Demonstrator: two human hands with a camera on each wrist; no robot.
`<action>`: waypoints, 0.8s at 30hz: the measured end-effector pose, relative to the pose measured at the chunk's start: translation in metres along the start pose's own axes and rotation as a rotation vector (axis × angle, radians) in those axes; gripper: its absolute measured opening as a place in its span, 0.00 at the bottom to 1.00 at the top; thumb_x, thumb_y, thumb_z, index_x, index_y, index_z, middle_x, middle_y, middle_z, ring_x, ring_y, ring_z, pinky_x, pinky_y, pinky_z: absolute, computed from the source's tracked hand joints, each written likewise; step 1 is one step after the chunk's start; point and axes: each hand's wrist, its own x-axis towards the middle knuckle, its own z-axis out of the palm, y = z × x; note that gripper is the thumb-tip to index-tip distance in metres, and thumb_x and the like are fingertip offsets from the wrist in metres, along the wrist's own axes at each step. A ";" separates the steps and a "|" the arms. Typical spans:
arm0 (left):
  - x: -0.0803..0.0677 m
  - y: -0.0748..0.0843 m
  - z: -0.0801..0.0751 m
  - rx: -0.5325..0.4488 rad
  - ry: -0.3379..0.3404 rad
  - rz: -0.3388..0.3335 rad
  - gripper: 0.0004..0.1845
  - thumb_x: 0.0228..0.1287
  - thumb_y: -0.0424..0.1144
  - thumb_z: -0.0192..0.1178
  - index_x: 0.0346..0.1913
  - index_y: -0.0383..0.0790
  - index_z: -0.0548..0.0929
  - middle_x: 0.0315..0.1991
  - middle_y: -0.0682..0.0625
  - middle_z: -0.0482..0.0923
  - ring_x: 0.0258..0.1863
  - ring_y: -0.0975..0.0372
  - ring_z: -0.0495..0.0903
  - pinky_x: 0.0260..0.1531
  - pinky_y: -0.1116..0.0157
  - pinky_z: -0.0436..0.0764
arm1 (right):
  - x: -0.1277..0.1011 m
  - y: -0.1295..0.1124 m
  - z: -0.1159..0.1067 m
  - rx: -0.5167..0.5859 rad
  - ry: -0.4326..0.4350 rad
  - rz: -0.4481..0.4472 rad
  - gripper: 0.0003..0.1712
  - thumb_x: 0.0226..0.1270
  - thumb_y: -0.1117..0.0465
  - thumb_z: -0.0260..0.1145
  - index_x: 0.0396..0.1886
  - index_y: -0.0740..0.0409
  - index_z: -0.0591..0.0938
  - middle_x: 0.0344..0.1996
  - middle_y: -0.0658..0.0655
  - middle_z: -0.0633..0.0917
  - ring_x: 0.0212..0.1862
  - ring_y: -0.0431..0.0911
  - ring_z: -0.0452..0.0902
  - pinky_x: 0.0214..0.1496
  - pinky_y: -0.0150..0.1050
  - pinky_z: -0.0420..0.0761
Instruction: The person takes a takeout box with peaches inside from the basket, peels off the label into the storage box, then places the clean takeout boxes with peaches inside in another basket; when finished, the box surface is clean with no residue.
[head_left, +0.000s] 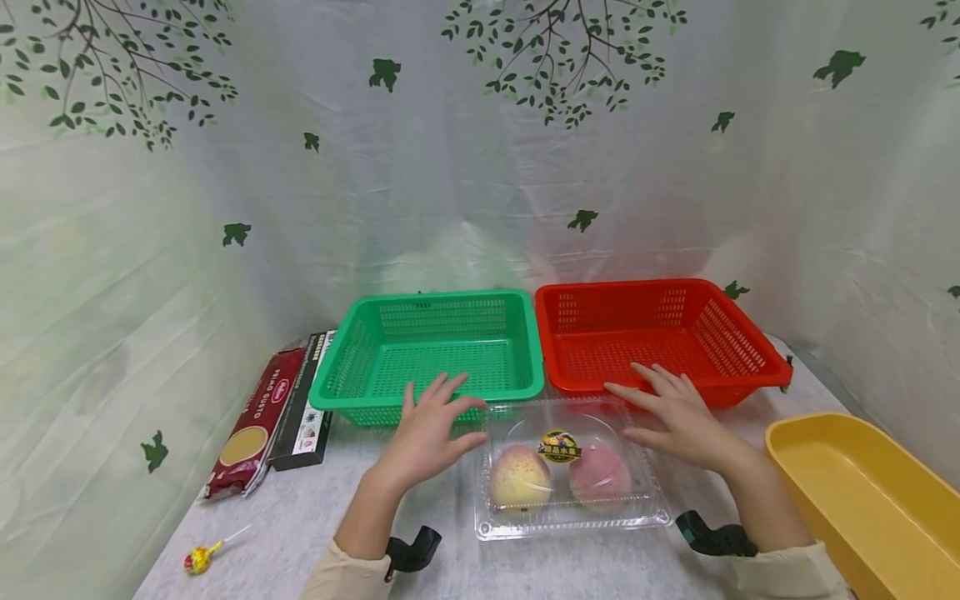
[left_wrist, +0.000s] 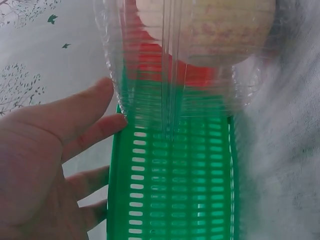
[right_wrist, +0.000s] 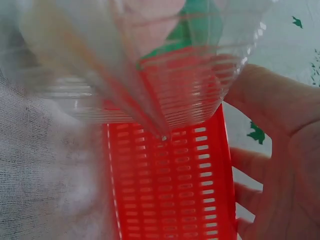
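Observation:
A clear plastic clamshell box (head_left: 573, 521) lies on the table in front of the baskets. Through its lid show a yellow, speckled peach (head_left: 521, 479) and a pink peach (head_left: 600, 477); a black-and-gold label (head_left: 559, 447) sits on top. My left hand (head_left: 431, 427) is at the box's left side, fingers spread, thumb tip right at the edge. On the other side, my right hand (head_left: 678, 423) has its fingers stretched toward the red basket, thumb at the box's right edge. Both wrist views show the thumbs beside the clear plastic wall, fingers extended past it.
Behind the box stand a green basket (head_left: 427, 395) and a red basket (head_left: 547, 333), side by side. A yellow tub (head_left: 825, 492) is at right. At left lie a dark red snack packet (head_left: 251, 425), a black box (head_left: 300, 417) and a lollipop (head_left: 198, 558). A leaf-print curtain (head_left: 450, 167) hangs behind.

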 end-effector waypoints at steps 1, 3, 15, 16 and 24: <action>0.000 0.001 0.001 -0.007 0.006 0.003 0.20 0.60 0.52 0.70 0.55 0.55 0.84 0.76 0.45 0.64 0.78 0.43 0.54 0.72 0.30 0.37 | 0.000 0.000 0.000 0.004 0.000 0.000 0.41 0.57 0.49 0.75 0.72 0.39 0.72 0.77 0.67 0.59 0.76 0.70 0.47 0.73 0.75 0.42; 0.000 0.002 0.002 -0.028 0.046 0.019 0.20 0.60 0.51 0.70 0.54 0.54 0.85 0.74 0.45 0.66 0.77 0.45 0.57 0.74 0.33 0.40 | -0.001 -0.001 -0.001 0.012 0.003 -0.001 0.40 0.57 0.51 0.76 0.71 0.40 0.73 0.76 0.67 0.60 0.75 0.70 0.47 0.73 0.76 0.42; -0.005 0.003 0.016 -0.509 0.406 -0.047 0.07 0.67 0.36 0.64 0.46 0.46 0.87 0.44 0.52 0.88 0.40 0.60 0.87 0.39 0.66 0.86 | 0.006 -0.026 -0.020 0.204 -0.009 -0.103 0.34 0.61 0.53 0.74 0.67 0.41 0.75 0.68 0.55 0.72 0.68 0.58 0.67 0.55 0.54 0.85; -0.006 0.003 0.020 -0.530 0.408 -0.064 0.07 0.67 0.36 0.65 0.46 0.46 0.87 0.44 0.52 0.88 0.40 0.60 0.86 0.38 0.67 0.86 | 0.009 -0.028 -0.021 0.227 -0.030 -0.119 0.33 0.62 0.53 0.73 0.67 0.41 0.75 0.67 0.55 0.73 0.66 0.57 0.70 0.54 0.50 0.86; -0.013 0.007 0.045 -0.458 0.362 -0.119 0.13 0.64 0.41 0.68 0.50 0.45 0.85 0.49 0.48 0.86 0.44 0.54 0.88 0.36 0.70 0.86 | 0.036 -0.042 -0.007 0.409 -0.291 -0.163 0.28 0.67 0.56 0.69 0.66 0.44 0.76 0.58 0.56 0.81 0.56 0.52 0.80 0.52 0.33 0.84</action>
